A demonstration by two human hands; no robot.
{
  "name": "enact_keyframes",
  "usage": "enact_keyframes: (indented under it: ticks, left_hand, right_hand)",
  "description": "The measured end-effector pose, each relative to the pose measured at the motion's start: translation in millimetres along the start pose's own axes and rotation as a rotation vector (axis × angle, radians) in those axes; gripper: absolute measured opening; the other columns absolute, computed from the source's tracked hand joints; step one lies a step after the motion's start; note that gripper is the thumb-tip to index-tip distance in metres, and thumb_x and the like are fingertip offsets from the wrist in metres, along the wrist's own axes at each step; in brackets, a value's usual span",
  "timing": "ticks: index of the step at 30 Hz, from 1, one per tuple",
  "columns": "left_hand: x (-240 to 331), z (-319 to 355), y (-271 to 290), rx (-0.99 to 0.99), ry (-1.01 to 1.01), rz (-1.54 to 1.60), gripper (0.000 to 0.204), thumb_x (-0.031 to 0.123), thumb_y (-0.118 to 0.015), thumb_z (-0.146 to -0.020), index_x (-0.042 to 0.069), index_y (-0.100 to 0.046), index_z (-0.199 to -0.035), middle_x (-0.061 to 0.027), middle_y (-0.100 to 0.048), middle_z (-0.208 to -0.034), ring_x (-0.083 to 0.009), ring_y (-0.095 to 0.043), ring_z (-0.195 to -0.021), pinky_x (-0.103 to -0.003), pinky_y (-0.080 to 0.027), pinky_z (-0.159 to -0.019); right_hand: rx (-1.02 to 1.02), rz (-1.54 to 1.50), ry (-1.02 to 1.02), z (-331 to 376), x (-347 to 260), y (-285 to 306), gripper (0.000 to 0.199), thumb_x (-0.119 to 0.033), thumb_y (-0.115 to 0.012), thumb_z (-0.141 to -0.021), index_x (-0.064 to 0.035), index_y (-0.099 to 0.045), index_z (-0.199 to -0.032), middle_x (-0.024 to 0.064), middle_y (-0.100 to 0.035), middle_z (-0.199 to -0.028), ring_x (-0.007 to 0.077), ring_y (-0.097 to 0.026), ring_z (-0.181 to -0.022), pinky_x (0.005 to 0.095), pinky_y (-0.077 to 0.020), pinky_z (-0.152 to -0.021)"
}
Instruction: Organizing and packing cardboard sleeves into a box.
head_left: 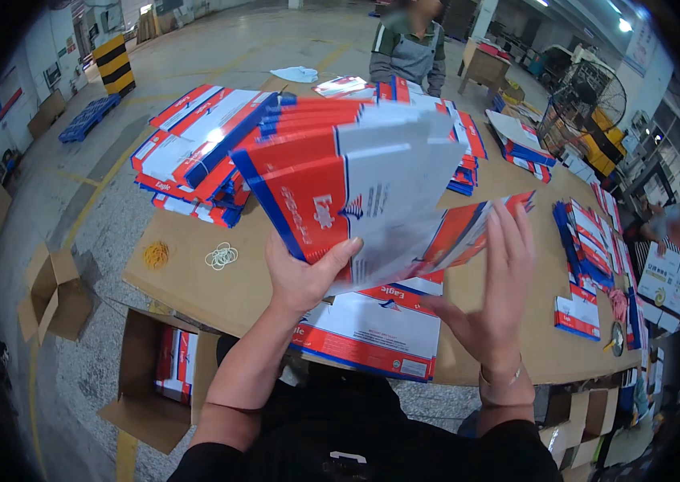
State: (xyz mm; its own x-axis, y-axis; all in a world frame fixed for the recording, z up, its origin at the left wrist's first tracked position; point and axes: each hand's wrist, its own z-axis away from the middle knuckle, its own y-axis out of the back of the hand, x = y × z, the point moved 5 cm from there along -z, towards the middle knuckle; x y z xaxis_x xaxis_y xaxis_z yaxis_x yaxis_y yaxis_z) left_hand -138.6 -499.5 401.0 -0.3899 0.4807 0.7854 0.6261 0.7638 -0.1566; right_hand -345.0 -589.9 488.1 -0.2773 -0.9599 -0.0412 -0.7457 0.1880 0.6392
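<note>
My left hand (304,275) grips a thick sheaf of flat printed bags (296,197) in red, white and blue by its lower edge, thumb on the front. The sheaf is tilted above the table and its sheets fan apart, blurred toward the right. My right hand (496,301) is at the sheaf's right side, fingers stretched up and thumb apart; whether its fingertips touch the sheets I cannot tell. Beneath both hands, more flat bags (372,333) of the same print lie at the table's near edge.
The brown table (508,321) carries bag piles at left (195,149) and right (589,241). Yellow rubber bands (155,255) and white rubber bands (221,256) lie at front left. Below stands an open carton (135,353) holding bags. A person (408,48) is across the table.
</note>
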Motion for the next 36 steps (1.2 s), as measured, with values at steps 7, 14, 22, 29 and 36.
enact_keyframes:
  ticks: [7,14,22,29,36]
  left_hand:
    - [-75.8,31.9,13.2,-0.228,0.161,0.007,0.077,0.013,-0.086,-0.072,0.003,-0.041,-0.134,-0.0127,-0.063,-0.118,-0.0199,-0.065,-0.102,-0.034,-0.053,-0.088]
    - [-96.8,43.7,8.9,-0.170,0.385,0.009,0.081,0.015,-0.086,-0.072,0.003,-0.039,-0.137,-0.0138,-0.062,-0.120,-0.0218,-0.063,-0.106,-0.034,-0.053,-0.090]
    - [-132.4,53.6,8.4,-0.281,0.526,0.104,0.080,0.017,-0.087,-0.072,0.006,-0.039,-0.136,-0.0135,-0.060,-0.121,-0.0212,-0.061,-0.109,-0.035,-0.050,-0.094]
    - [-130.0,62.9,5.7,-0.274,0.392,0.000,0.068,0.012,-0.086,-0.073,0.004,-0.045,-0.126,-0.0109,-0.063,-0.113,-0.0170,-0.062,-0.103,-0.032,-0.053,-0.087]
    - [-123.7,81.1,-6.7,-0.155,0.409,-0.002,0.051,0.009,-0.087,-0.072,0.002,-0.053,-0.110,-0.0079,-0.064,-0.099,-0.0142,-0.064,-0.093,-0.030,-0.052,-0.080]
  right_hand:
    - [-0.286,0.057,0.052,12.3,5.9,-91.6,0.062,-0.042,-0.080,-0.073,0.0037,-0.061,-0.111,0.0178,-0.057,-0.111,0.0324,-0.050,-0.114,0.0519,-0.0335,-0.103]
    - [-0.323,0.008,-0.032,20.7,10.0,-126.6,0.056,-0.048,-0.077,-0.075,0.0039,-0.063,-0.092,0.0147,-0.058,-0.088,0.0290,-0.055,-0.078,0.0375,-0.0415,-0.072]
    - [-0.192,0.154,0.086,22.9,9.5,-135.9,0.064,-0.041,-0.082,-0.069,0.0079,-0.056,-0.101,0.0163,-0.055,-0.090,0.0285,-0.052,-0.079,0.0385,-0.0411,-0.072]
    - [-0.128,0.072,0.114,26.8,6.2,-125.6,0.059,-0.032,-0.085,-0.066,0.0072,-0.057,-0.100,0.0153,-0.055,-0.088,0.0288,-0.053,-0.078,0.0387,-0.0411,-0.066]
    - [-0.217,-0.072,0.021,20.0,11.9,-99.8,0.052,-0.030,-0.085,-0.067,0.0008,-0.057,-0.099,0.0127,-0.058,-0.089,0.0321,-0.055,-0.078,0.0425,-0.0381,-0.064]
